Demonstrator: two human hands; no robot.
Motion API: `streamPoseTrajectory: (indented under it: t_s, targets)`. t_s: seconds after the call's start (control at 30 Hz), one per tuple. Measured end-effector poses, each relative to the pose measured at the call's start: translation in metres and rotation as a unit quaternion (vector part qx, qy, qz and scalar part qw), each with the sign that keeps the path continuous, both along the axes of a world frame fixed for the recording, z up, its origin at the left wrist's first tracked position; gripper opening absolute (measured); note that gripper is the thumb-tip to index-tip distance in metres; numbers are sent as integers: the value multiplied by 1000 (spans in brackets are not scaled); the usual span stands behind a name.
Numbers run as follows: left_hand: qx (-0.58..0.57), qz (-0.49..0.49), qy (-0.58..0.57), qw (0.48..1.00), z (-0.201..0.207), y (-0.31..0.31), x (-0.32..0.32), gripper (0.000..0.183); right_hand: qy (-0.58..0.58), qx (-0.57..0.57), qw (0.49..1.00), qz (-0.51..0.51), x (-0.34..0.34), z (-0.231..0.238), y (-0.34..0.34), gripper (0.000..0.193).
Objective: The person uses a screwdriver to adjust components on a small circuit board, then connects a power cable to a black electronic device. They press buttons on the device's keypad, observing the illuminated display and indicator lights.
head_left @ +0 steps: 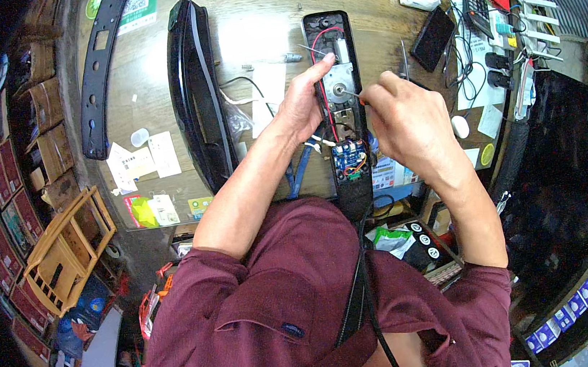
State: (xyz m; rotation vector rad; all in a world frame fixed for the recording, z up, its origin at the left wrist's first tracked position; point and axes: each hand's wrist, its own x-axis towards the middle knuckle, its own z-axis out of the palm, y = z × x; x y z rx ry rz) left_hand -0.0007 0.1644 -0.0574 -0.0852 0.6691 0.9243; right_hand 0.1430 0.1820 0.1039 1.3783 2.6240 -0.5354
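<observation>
A long black lock housing (325, 23) lies upright before me with its inside showing. It holds a metal motor plate (337, 81), a red wire and a blue circuit board (351, 159) with several coloured wires. My left hand (303, 103) grips the housing's left side, thumb over its edge, other fingers mostly hidden. In a pinch, my right hand (402, 109) holds a thin-shafted screwdriver (352, 94), its tip at the round part of the plate; the fingers cover most of its handle. Left of my left hand lies a glossy black curved cover (196, 100).
A black slotted strip (100, 82) lies at the far left, near paper slips (139, 161). To the right are a black phone (433, 38), a calculator (481, 8), tangled cables and a white router (541, 25). A wooden chair (69, 249) stands left of the table.
</observation>
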Motion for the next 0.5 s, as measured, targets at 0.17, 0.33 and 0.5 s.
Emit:
streamPoseTrajectory:
  t_s: [0.17, 0.33, 0.5]
  targets:
    - [-13, -2, 12, 1000, -2, -2, 7, 35, -71, -33, 997, -22, -5, -4, 4, 12]
    - [-10, 10, 13, 1000, -7, -3, 11, 33, -42, -90, 992, -73, -1, -10, 21, 17]
    - [-14, 27, 52, 998, -12, -2, 18, 32, -157, -49, 978, 129, -2, -11, 16, 27]
